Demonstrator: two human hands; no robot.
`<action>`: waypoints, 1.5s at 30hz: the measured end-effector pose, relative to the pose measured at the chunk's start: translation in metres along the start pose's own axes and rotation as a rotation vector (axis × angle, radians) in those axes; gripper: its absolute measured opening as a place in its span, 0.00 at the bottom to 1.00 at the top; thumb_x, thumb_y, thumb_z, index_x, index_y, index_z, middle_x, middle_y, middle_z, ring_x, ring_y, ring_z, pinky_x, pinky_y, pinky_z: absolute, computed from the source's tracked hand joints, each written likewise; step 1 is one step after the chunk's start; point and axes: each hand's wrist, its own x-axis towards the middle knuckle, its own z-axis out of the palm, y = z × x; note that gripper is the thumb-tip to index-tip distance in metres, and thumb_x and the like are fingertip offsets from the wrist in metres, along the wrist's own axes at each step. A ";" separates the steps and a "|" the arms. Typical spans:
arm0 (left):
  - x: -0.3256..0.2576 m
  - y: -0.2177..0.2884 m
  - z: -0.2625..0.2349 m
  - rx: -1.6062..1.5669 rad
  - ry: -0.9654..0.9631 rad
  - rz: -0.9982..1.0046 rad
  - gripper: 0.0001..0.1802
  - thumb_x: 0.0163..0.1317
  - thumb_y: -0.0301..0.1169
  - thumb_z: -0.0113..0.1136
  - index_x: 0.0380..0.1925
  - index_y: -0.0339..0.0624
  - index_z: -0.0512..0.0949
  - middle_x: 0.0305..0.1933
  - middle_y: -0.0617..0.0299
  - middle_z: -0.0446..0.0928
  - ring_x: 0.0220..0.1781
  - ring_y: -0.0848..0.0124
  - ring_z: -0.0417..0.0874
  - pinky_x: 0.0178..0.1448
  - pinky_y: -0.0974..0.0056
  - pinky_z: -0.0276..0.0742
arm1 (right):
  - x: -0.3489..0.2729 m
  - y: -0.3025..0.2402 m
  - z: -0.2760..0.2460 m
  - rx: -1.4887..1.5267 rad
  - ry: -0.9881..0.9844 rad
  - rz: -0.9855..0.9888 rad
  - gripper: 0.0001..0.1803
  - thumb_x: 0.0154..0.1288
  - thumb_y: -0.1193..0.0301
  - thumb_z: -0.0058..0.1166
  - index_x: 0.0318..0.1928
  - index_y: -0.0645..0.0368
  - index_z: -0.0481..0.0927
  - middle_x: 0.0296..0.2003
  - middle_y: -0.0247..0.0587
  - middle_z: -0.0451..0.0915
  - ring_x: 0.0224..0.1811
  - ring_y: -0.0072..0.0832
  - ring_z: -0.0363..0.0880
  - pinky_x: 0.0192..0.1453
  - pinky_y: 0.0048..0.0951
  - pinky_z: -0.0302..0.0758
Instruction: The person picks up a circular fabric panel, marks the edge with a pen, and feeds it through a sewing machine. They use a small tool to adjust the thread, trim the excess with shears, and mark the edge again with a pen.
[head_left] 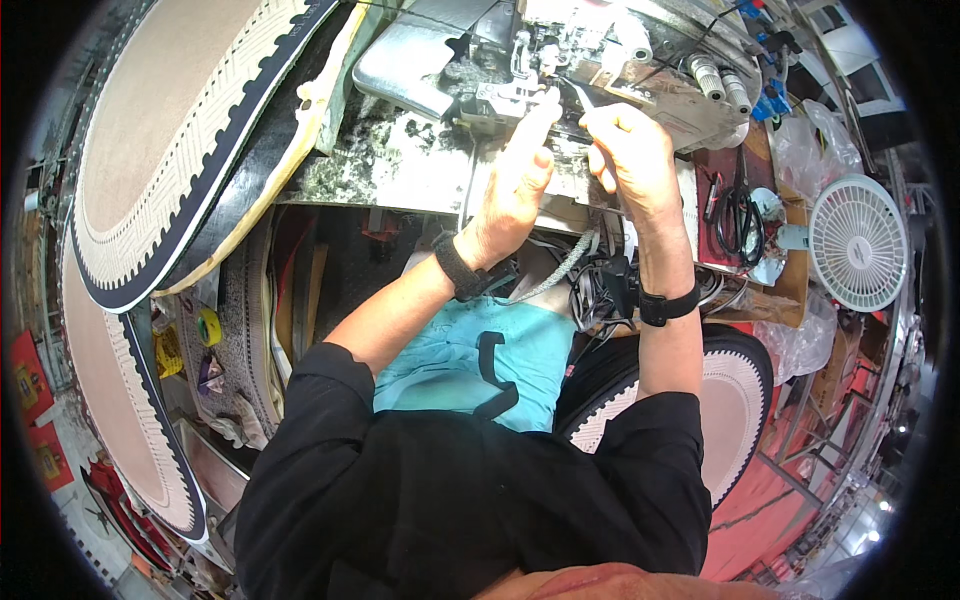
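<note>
Under a bright light, my left hand [515, 190] reaches up to the needle area of a metal sewing machine [510, 98]. Its fingers are stretched out together and the thumb lies apart, with nothing visible in them. My right hand [640, 160] is closed in a pinch on slim metal tweezers [580, 95], whose tip points at the machine parts just beyond my left fingertips. Glare washes out the spot between the two hands, so any thread there cannot be made out.
Oval beige rugs [165, 140] with dark blue edging stand at the left, and another rug [735, 400] lies low on the right. Black scissors [742, 215] rest on the red surface beside the machine. A white round fan [858, 243] is at far right. Turquoise cloth [530, 355] covers my lap.
</note>
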 end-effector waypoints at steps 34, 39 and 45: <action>0.003 0.015 0.009 0.191 0.100 0.037 0.24 0.68 0.34 0.34 0.60 0.32 0.61 0.68 0.49 0.56 0.71 0.59 0.52 0.72 0.59 0.42 | 0.093 -0.009 -0.182 -0.236 0.546 0.140 0.18 0.59 0.52 0.46 0.34 0.53 0.77 0.23 0.31 0.75 0.16 0.24 0.69 0.16 0.26 0.57; 0.003 0.015 0.013 0.196 0.074 0.041 0.25 0.67 0.34 0.34 0.61 0.32 0.61 0.68 0.49 0.55 0.71 0.59 0.51 0.72 0.59 0.42 | 0.095 -0.005 -0.204 -0.322 0.549 0.140 0.23 0.63 0.58 0.45 0.43 0.67 0.76 0.36 0.43 0.79 0.33 0.30 0.76 0.33 0.32 0.71; 0.003 0.017 0.008 0.226 0.104 0.029 0.26 0.67 0.34 0.35 0.61 0.31 0.60 0.68 0.48 0.55 0.72 0.59 0.51 0.72 0.59 0.42 | 0.007 0.011 -0.118 -0.226 0.834 -0.589 0.18 0.69 0.62 0.38 0.33 0.63 0.75 0.24 0.31 0.74 0.24 0.20 0.69 0.28 0.22 0.64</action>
